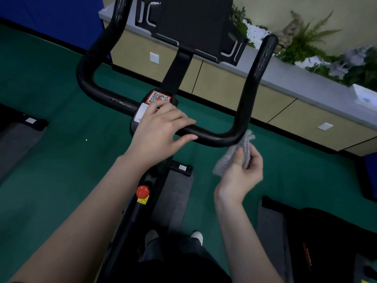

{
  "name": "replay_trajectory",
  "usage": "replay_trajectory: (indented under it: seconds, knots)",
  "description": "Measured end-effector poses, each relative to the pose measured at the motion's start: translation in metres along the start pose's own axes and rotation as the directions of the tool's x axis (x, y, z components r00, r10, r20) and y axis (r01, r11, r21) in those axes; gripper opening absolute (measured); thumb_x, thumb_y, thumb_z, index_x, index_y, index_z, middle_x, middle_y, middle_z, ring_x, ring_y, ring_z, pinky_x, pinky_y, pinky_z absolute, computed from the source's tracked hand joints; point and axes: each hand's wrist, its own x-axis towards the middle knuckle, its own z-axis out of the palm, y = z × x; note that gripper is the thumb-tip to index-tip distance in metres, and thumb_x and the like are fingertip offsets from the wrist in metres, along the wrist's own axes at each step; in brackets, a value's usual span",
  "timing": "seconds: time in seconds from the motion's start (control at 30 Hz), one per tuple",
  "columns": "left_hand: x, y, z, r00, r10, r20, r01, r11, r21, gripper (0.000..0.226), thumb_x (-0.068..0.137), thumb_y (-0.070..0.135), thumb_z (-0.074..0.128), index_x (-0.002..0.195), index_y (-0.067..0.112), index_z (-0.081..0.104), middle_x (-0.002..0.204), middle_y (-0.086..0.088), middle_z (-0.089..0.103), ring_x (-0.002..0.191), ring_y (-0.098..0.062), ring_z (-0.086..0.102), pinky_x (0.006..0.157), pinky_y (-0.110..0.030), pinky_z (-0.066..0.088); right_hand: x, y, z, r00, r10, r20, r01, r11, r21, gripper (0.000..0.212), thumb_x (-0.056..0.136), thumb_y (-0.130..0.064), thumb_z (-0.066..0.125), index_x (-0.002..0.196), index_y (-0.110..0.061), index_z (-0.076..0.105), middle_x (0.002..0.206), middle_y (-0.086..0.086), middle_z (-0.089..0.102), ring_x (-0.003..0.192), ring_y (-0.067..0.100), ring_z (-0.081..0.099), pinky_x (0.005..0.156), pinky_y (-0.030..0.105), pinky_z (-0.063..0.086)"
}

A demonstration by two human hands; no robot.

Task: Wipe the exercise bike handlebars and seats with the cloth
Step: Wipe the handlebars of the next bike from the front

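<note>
Grey fabric, the cloth [228, 159], is being pinched in the grip of the right hand [242, 173]. Thumb and curled fingers are being kept clamped on a bunched fold, so that the free upper end is being pushed up at the right-hand bend of the handlebar [216, 138]. Whether it is touching the tube or lying just beside it cannot be told. Bunched like this, a firm pad rather than a loose sheet is probably being offered to the curved bar. The left hand [159, 131] is being laid over the middle of the same bar, its grip apart, with fingers nearly straight and pointing toward the cloth. This is judged to be steadying the bar while the wiping is being done. Just behind that hand, a red QR sticker [158, 97] is being partly covered at the stem, and above it the black console holder [193, 23] is being carried. Lower on the frame a red knob [142, 192] is being left untouched. Green floor [61, 160] is being shown all round, with a bench [306, 82] of plants beyond. No seat is being shown, so that part is judged yet to be wiped.
</note>
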Motion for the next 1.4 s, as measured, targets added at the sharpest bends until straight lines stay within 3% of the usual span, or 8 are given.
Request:
replay_trajectory:
  seconds: [0.2,0.4,0.57,0.73,0.83,0.97,1.13,1.4]
  knots:
    - [0.0,0.0,0.003,1.0,0.005,-0.025,-0.005,1.0,0.008,0.037,0.087,0.049,0.058,0.107,0.02,0.072,0.095,0.008,0.069,0.095,-0.016,0.061,0.104,-0.033,0.029,0.002,-0.001,-0.003,0.865,-0.459,0.203,0.498,0.834,-0.236,0.018,0.083,0.006,0.062,0.099,0.003,0.07,0.101,0.008,0.062,0.099,0.024,0.058,0.092,0.02,0.044]
    - [-0.001,-0.001,0.004,0.999,0.016,-0.031,-0.015,1.0,0.019,0.037,0.087,0.049,0.058,0.107,0.02,0.071,0.096,0.007,0.069,0.095,-0.018,0.06,0.102,-0.034,0.03,0.004,-0.005,-0.006,0.698,-0.553,0.454,0.703,0.652,-0.286,0.018,0.081,0.009,0.065,0.096,0.002,0.072,0.095,0.012,0.065,0.094,0.021,0.053,0.089,0.009,0.038]
    - [-0.002,-0.002,0.004,0.999,0.016,-0.038,-0.015,1.0,0.013,0.037,0.087,0.048,0.059,0.107,0.019,0.072,0.096,0.007,0.07,0.095,-0.018,0.061,0.102,-0.034,0.03,0.02,-0.015,-0.007,0.705,-0.54,0.46,0.703,0.617,-0.354,0.018,0.081,0.01,0.063,0.095,0.002,0.072,0.094,0.015,0.066,0.092,0.029,0.056,0.087,0.004,0.035]
    - [-0.002,-0.001,0.004,0.999,0.017,-0.032,-0.016,1.0,0.016,0.038,0.087,0.049,0.058,0.107,0.02,0.072,0.096,0.007,0.07,0.096,-0.017,0.061,0.101,-0.034,0.03,0.016,-0.029,0.0,0.528,-0.453,0.718,0.82,0.492,-0.292,0.018,0.081,0.01,0.063,0.093,0.001,0.072,0.093,0.01,0.069,0.092,0.023,0.054,0.087,0.004,0.033]
    - [-0.002,-0.001,0.003,0.999,0.005,-0.043,-0.004,1.0,0.01,0.038,0.087,0.049,0.058,0.107,0.02,0.072,0.096,0.007,0.07,0.096,-0.017,0.061,0.101,-0.034,0.031,0.039,-0.051,0.002,0.498,-0.331,0.801,0.839,0.417,-0.349,0.015,0.084,0.006,0.061,0.091,-0.002,0.072,0.091,0.01,0.07,0.091,0.029,0.056,0.076,0.01,0.03]
    - [-0.002,0.0,0.003,0.999,-0.002,-0.034,0.003,1.0,0.01,0.037,0.087,0.049,0.059,0.106,0.02,0.072,0.096,0.007,0.07,0.096,-0.017,0.061,0.102,-0.033,0.031,0.052,-0.068,0.036,0.477,-0.006,0.879,0.793,0.433,-0.428,0.019,0.089,-0.005,0.054,0.088,-0.013,0.071,0.091,0.006,0.069,0.092,0.023,0.061,0.075,0.018,0.038]
    - [-0.002,0.0,0.001,1.0,0.001,-0.022,0.0,1.0,0.006,0.035,0.087,0.047,0.061,0.106,0.019,0.071,0.097,0.006,0.07,0.097,-0.018,0.06,0.103,-0.033,0.03,0.065,-0.078,0.068,0.318,0.319,0.893,0.798,0.419,-0.434,0.015,0.093,-0.014,0.054,0.091,-0.016,0.069,0.093,0.005,0.068,0.091,0.019,0.062,0.076,0.024,0.047]
    - [-0.002,0.0,0.0,1.0,-0.002,-0.03,0.003,1.0,0.005,0.036,0.086,0.047,0.061,0.106,0.019,0.072,0.097,0.007,0.07,0.096,-0.017,0.061,0.102,-0.031,0.028,0.081,-0.08,0.052,0.262,0.273,0.926,0.897,0.285,-0.338,0.016,0.092,-0.014,0.052,0.095,-0.018,0.067,0.091,0.005,0.061,0.088,0.019,0.054,0.075,0.024,0.04]
